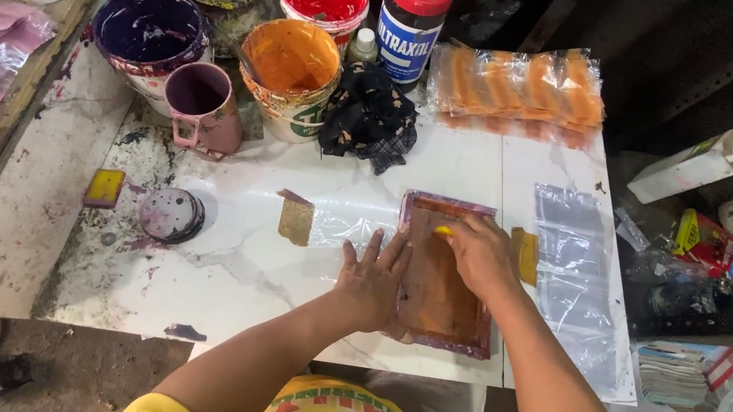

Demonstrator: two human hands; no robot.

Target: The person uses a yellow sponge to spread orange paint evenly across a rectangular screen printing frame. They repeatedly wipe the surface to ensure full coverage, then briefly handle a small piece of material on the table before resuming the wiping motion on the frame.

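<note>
The left hand (374, 277) lay flat, fingers spread, pressing the left rim of the wooden printing frame (444, 276) near the table's (239, 256) front edge. The right hand (480, 253), fingers curled together, pressed something yellow against the screen. Orange ink already stained the mesh; clear plastic bags (576, 260) waited alongside, seemingly unprinted.
</note>
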